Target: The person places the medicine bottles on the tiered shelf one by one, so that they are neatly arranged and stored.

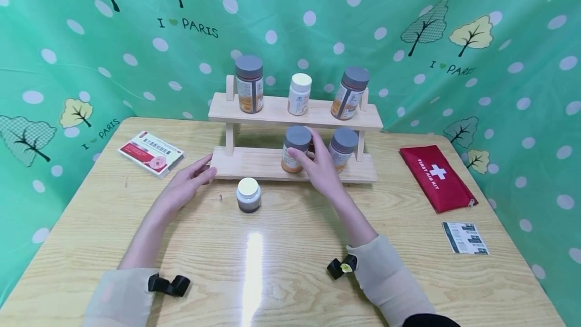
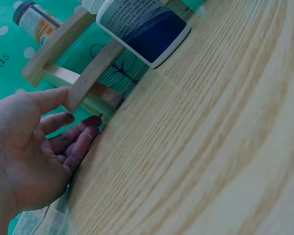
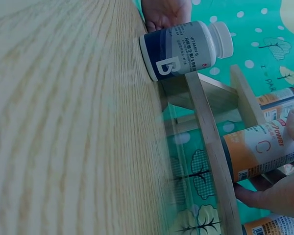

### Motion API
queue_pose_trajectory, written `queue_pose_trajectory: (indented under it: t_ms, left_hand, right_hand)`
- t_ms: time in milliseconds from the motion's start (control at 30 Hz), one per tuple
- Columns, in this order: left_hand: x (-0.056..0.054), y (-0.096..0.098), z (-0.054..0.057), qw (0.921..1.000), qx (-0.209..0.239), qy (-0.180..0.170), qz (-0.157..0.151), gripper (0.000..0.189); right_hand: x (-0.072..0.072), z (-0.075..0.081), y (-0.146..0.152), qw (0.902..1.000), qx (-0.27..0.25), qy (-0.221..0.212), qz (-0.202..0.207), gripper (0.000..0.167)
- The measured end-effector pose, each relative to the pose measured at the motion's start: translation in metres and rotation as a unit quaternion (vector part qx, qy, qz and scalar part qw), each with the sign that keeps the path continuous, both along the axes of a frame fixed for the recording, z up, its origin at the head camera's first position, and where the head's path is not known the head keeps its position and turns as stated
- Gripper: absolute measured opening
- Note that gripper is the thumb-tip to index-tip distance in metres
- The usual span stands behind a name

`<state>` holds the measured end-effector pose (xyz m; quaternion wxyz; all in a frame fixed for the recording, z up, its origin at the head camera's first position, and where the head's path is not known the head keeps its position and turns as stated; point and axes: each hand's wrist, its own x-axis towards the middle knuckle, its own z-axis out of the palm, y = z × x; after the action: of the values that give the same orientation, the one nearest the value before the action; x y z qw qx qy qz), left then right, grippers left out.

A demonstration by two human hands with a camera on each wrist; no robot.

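Observation:
My right hand grips a grey-lidded supplement bottle with a white and orange label, thumb on its near side. The bottle stands upright at the lower tier of a two-step wooden shelf. My left hand touches that tier's left end, its fingers loosely bent in the left wrist view. Just right of the held bottle is another grey-lidded bottle, partly hidden by my right hand. On the table before the shelf stands a white-capped vitamin B bottle with a white and dark blue label.
The upper tier carries two grey-lidded bottles, left and right, with a small white bottle between. A medicine box lies left; a red first aid pouch and a blister pack lie right.

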<state>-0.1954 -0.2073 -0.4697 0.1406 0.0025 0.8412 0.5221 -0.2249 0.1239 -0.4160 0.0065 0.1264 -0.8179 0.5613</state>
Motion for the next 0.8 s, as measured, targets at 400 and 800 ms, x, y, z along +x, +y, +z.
queue_pose_trajectory:
  t_ms: [400,800]
  left_hand:
    - [0.0006,-0.0001,0.0011,0.9998,0.013,-0.017,0.0,0.077]
    - [0.0001,-0.001,0.0005,0.9999,0.008,-0.01,-0.003,0.076]
  right_hand:
    - [0.0006,0.0022,0.0011,0.9999,-0.007,0.001,0.009,0.059]
    - [0.0,0.0041,0.002,0.9998,-0.013,-0.011,0.007,0.065]
